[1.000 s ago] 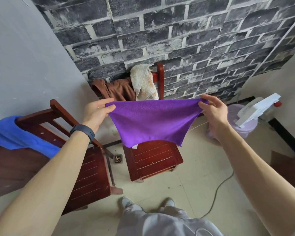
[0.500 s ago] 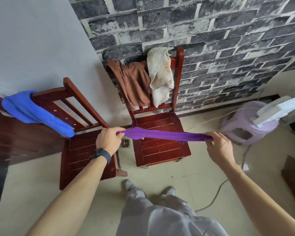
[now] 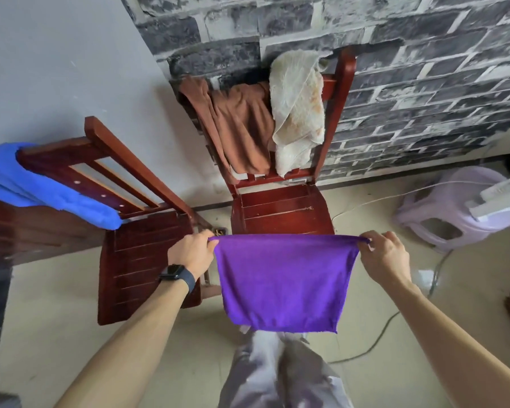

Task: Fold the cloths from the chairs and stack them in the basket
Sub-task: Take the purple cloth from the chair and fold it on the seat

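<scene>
Purple cloth (image 3: 283,281) hangs stretched between both hands in front of the middle chair (image 3: 280,210). Left hand (image 3: 190,254) pinches its top left corner, right hand (image 3: 384,257) pinches the top right, and the lower edge hangs free above the legs. Brown cloth (image 3: 239,131) and cream towel (image 3: 298,104) are draped side by side over that chair's back. Blue cloth (image 3: 36,187) lies over the back of the left chair (image 3: 142,260). Lilac stool (image 3: 451,210) stands at right.
</scene>
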Action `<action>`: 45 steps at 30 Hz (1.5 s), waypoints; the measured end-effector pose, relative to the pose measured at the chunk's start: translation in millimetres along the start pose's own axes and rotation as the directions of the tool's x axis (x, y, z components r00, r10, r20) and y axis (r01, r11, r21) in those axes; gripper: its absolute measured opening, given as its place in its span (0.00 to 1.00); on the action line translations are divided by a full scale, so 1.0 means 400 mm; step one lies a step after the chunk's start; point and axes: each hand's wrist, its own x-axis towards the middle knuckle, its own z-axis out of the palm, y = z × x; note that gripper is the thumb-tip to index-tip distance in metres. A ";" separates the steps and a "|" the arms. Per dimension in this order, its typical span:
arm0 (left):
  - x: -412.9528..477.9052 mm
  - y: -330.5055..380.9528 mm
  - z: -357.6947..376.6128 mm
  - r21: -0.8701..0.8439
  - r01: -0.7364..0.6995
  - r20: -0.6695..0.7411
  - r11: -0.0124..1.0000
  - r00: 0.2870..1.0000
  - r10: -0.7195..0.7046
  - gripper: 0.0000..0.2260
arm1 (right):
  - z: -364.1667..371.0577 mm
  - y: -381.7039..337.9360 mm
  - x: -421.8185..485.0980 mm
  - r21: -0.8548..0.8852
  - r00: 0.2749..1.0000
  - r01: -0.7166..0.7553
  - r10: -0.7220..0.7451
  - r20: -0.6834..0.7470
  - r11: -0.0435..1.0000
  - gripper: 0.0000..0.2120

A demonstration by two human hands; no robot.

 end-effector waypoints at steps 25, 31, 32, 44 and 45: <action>0.468 0.029 0.566 -0.487 0.436 0.297 0.757 0.898 -0.326 0.15 | 0.585 0.045 0.305 0.167 0.862 -0.477 0.422 0.281 0.863 0.23; 0.302 -0.014 0.700 -0.309 0.583 0.452 0.751 0.785 -0.424 0.16 | 0.680 0.160 0.167 0.035 0.789 -0.552 0.508 0.346 0.833 0.17; 0.291 -0.016 0.715 -0.322 0.579 0.448 0.749 0.790 -0.418 0.15 | 0.691 0.173 0.169 0.017 0.797 -0.534 0.496 0.345 0.845 0.17; 0.255 -0.047 0.736 -0.545 0.584 0.375 0.602 0.812 -0.448 0.12 | 0.708 0.221 0.213 0.312 0.761 -0.639 0.521 0.387 0.703 0.10; 0.254 -0.048 0.728 -0.593 0.611 0.414 0.524 0.790 -0.453 0.12 | 0.691 0.215 0.211 0.337 0.754 -0.651 0.532 0.385 0.680 0.10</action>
